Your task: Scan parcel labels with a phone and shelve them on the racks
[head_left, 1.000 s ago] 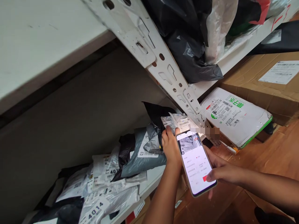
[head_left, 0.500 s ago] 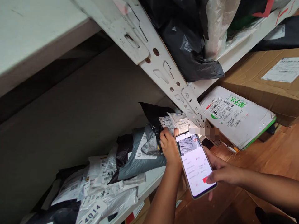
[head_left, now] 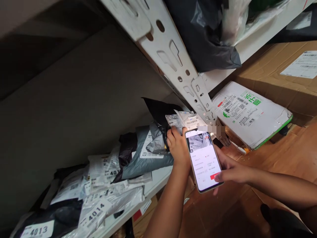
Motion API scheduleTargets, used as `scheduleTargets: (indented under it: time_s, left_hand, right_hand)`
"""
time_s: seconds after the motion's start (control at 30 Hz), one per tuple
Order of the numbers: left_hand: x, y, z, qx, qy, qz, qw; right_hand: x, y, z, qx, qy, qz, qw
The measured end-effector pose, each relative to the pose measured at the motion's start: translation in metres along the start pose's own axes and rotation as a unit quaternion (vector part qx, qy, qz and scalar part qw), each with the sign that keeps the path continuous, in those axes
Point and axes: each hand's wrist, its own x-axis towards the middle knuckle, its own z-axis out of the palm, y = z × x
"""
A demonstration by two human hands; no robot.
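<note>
My right hand [head_left: 230,170] is closed around a smartphone [head_left: 204,165], its thumb at a red button low on the lit screen. The upper part of the screen shows a camera picture of parcel labels; below it are lines of text too small to read. Behind the phone, my left hand [head_left: 177,145] has its fingers bent over a parcel with a white shipping label [head_left: 173,121], partly hidden by hand and phone. A second pale labelled parcel [head_left: 189,119] sits against it. A grey mailer bag [head_left: 138,162] lies just left of my left hand.
Several bagged parcels lie along the white shelf [head_left: 160,178], including a black one labelled 4013 [head_left: 56,215] and a clear one labelled 4014 [head_left: 99,211]. A perforated metal post [head_left: 173,62] slants down close above my hands. At right are a white carton [head_left: 252,115] and a brown box [head_left: 267,69].
The view has shifted, so the hands, phone and shelf sit higher in the picture, and the 4013 label has come into view. Both hands keep their holds; the thumb remains at the red button.
</note>
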Motion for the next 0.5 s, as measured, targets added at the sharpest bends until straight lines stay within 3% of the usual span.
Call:
scheduleTargets:
  time_s: [0.5]
  left_hand:
    - [-0.0001, 0.0008, 0.0080, -0.033, 0.010, -0.027, 0.999]
  right_hand:
    - [-0.0022, 0.0013, 0.0071, -0.045, -0.019, -0.008, 0.999]
